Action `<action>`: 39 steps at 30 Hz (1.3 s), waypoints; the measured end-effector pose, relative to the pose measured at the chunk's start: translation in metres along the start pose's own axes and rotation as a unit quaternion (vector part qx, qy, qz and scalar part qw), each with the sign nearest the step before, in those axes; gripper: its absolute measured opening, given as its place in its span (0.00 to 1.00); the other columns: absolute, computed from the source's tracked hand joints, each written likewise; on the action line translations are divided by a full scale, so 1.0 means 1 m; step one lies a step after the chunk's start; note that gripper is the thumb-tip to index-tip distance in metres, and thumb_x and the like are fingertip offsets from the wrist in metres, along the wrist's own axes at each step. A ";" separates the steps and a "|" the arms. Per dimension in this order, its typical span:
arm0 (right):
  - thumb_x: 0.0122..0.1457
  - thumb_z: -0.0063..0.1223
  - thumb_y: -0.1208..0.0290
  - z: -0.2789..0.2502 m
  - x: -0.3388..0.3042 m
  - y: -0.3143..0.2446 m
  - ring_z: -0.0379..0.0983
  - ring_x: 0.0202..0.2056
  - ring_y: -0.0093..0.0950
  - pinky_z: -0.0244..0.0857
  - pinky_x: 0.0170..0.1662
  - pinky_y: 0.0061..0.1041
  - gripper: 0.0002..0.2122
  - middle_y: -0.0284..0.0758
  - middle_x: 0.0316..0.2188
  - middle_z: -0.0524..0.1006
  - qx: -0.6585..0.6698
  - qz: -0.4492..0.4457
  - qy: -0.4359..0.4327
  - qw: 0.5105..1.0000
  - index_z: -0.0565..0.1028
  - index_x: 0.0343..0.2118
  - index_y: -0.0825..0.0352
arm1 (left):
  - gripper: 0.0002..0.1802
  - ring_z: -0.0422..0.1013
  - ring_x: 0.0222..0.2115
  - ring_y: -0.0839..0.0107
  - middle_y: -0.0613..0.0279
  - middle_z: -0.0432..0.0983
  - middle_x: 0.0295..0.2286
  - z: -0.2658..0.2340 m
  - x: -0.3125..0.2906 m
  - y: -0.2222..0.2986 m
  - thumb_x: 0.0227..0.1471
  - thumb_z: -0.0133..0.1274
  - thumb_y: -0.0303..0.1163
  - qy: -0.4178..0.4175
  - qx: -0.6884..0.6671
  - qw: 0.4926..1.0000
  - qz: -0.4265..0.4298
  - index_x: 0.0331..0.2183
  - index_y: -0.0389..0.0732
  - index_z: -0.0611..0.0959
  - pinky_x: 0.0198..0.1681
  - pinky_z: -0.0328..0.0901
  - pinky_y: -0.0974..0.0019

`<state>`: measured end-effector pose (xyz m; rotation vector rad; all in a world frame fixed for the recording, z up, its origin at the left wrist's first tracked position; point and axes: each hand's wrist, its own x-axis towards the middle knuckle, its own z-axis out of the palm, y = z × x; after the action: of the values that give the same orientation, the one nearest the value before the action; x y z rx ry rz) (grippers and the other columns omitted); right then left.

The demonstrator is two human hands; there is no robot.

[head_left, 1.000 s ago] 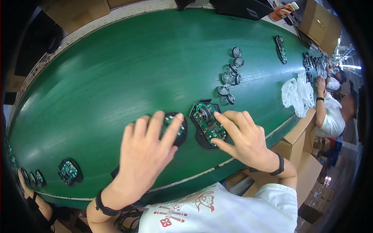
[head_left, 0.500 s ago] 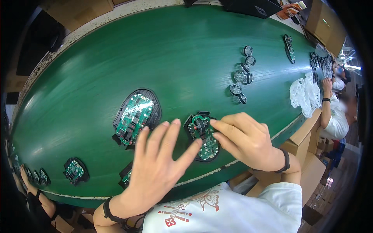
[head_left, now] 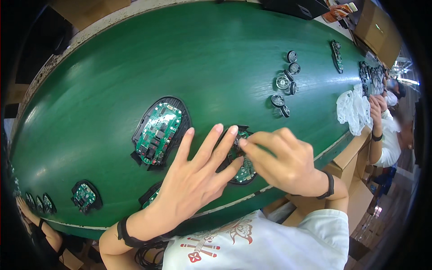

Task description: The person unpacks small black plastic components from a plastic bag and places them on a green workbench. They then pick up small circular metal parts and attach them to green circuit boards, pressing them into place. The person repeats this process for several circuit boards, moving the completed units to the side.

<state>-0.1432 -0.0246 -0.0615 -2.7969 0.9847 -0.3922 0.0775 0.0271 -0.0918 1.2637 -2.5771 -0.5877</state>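
Observation:
In front of me lies a computer mouse base with a green circuit board (head_left: 245, 173), partly covered by both hands. My left hand (head_left: 193, 173) reaches over its left side, fingers stretched and apart, with the thumb tip against the board. My right hand (head_left: 281, 157) is closed in a pinch over the board's upper part. A small greyish piece shows beside its fingertips, but what they hold is mostly hidden. Another, larger mouse base with a board (head_left: 159, 132) lies left of my fingers. Part of a further mouse base (head_left: 148, 195) shows under my left wrist.
Several clear, black-rimmed wheels (head_left: 282, 82) lie on the green table (head_left: 216, 58). A single mouse base (head_left: 85, 195) is at lower left, near a co-worker's hand (head_left: 28, 210). A plastic bag (head_left: 353, 108) and another co-worker's hands (head_left: 377, 108) are at right. Cardboard boxes (head_left: 346, 168) stand beside the table.
My left hand has moved up and right, covering more of the mouse base. The wheel seen earlier on its board is now mostly hidden. The co-worker's hands at right have shifted.

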 end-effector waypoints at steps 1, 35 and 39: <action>0.40 0.62 0.76 -0.003 0.000 0.002 0.71 0.28 0.25 0.67 0.23 0.22 0.20 0.31 0.36 0.77 0.010 0.011 0.007 1.000 0.82 0.42 0.67 | 0.36 0.63 0.56 0.53 0.54 0.61 0.62 -0.002 0.003 -0.002 0.35 0.70 0.41 -0.009 -0.020 1.000 -0.003 0.51 0.63 0.79 0.62 0.56 0.38; 0.36 0.61 0.81 0.034 -0.035 -0.034 0.69 0.24 0.26 0.61 0.17 0.24 0.10 0.29 0.22 0.71 0.073 0.165 0.046 0.982 0.72 0.22 0.64 | 0.25 0.64 0.56 0.54 0.47 0.64 0.60 0.008 -0.016 0.012 0.49 0.55 0.35 0.037 0.037 0.997 -0.051 0.51 0.60 0.80 0.61 0.58 0.40; 0.35 0.60 0.81 0.036 -0.034 -0.035 0.68 0.23 0.26 0.59 0.17 0.24 0.10 0.29 0.21 0.70 0.065 0.166 0.055 0.982 0.71 0.21 0.64 | 0.28 0.65 0.54 0.54 0.49 0.65 0.60 0.008 -0.015 0.013 0.48 0.57 0.34 0.025 0.060 0.996 -0.054 0.52 0.68 0.81 0.60 0.59 0.44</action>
<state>-0.1374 0.0257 -0.0947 -2.4556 1.3685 -0.5459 0.0748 0.0483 -0.0931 1.4453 -2.5487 -0.4200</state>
